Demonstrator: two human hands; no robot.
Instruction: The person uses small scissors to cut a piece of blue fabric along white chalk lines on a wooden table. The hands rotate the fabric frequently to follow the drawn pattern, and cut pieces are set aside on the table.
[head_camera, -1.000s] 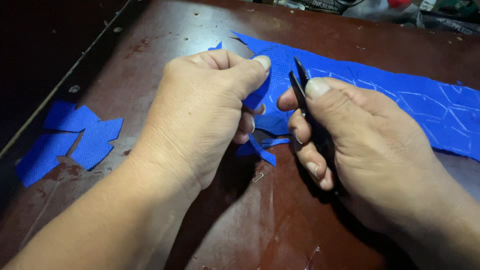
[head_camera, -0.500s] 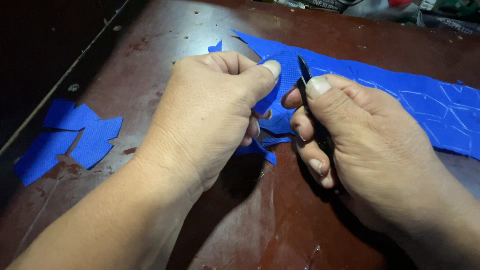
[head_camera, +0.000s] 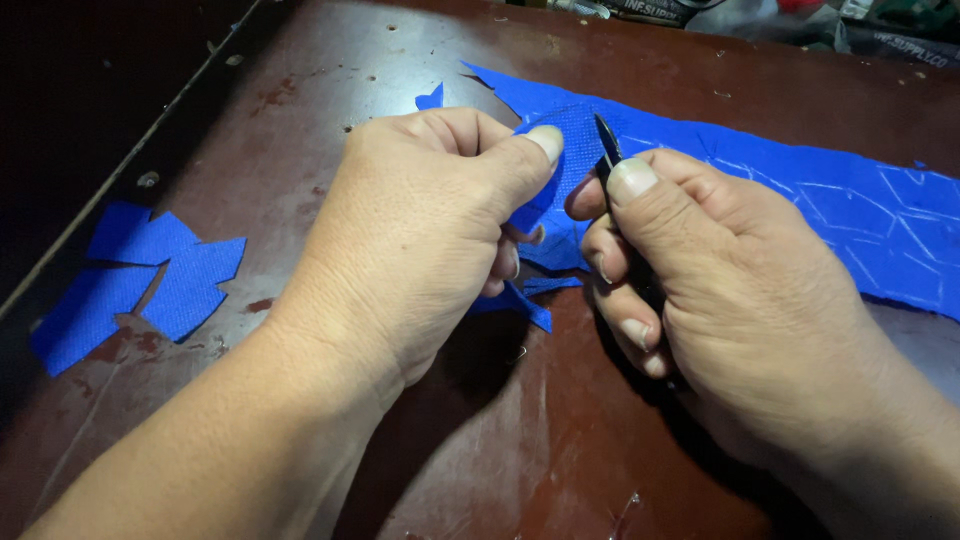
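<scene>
Blade (head_camera: 606, 150): we see only its dark tip; the right hand (head_camera: 720, 300) hides the rest.
Blue fabric (head_camera: 800, 210): cut off at the right edge (its near-left part sits under the left hand (head_camera: 420, 240)).
Far clutter (head_camera: 800, 15): too blurred to tell.

L hand (head_camera: 420, 235) pinches edge of blue fabric strip (head_camera: 800, 215) w/ chalk-like lines, R hand (head_camera: 720, 290) grips small black scissors (head_camera: 608, 150) at fabric, tips up, on worn brown table (head_camera: 300, 80); cut blue pieces (head_camera: 150, 275) lie well apart at left.

table (head_camera: 520, 450): dark reddish-brown, worn, scratched | left: dark floor | light: from above
</scene>
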